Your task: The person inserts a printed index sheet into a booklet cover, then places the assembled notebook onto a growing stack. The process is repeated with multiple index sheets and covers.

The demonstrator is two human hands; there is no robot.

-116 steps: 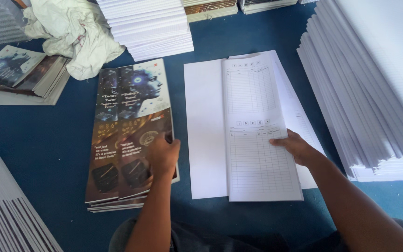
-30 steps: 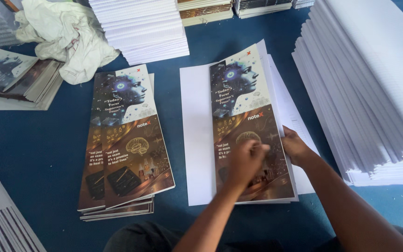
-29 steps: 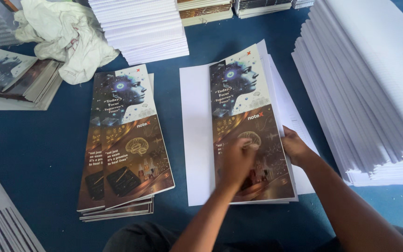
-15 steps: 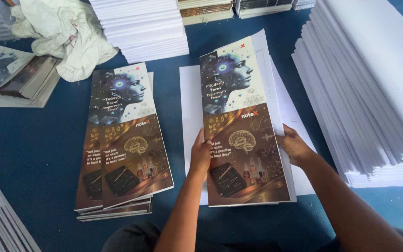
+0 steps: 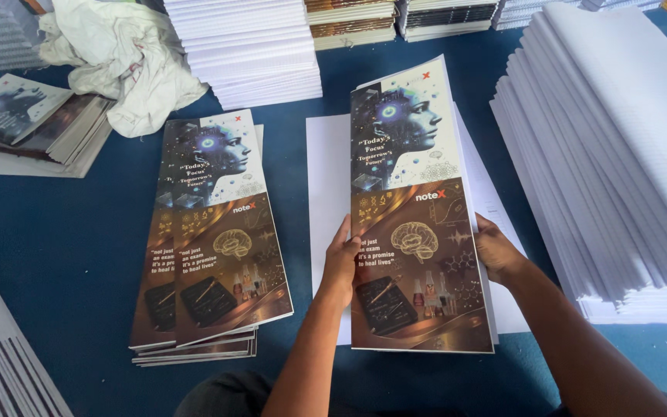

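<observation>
A tall notebook block with a printed cover (image 5: 418, 208), showing a glowing head above and a brain on brown below, is held by both hands. My left hand (image 5: 340, 262) grips its left edge and my right hand (image 5: 497, 251) grips its right edge. Its far end is raised a little above a white sheet (image 5: 324, 177) lying on the blue surface. To the left lies a stack of the same printed covers (image 5: 214, 232), slightly fanned.
A large slanted stack of white paper (image 5: 619, 154) fills the right side. More white stacks (image 5: 248, 46) and bound blocks (image 5: 349, 19) stand at the back. A crumpled white cloth (image 5: 117, 54) and finished notebooks (image 5: 32, 116) lie far left; another paper stack (image 5: 1, 363) sits near left.
A printed cover was laid over the ruled pages. My left hand left the cover's face for its left edge, and both hands have lifted the block slightly off the white sheet.
</observation>
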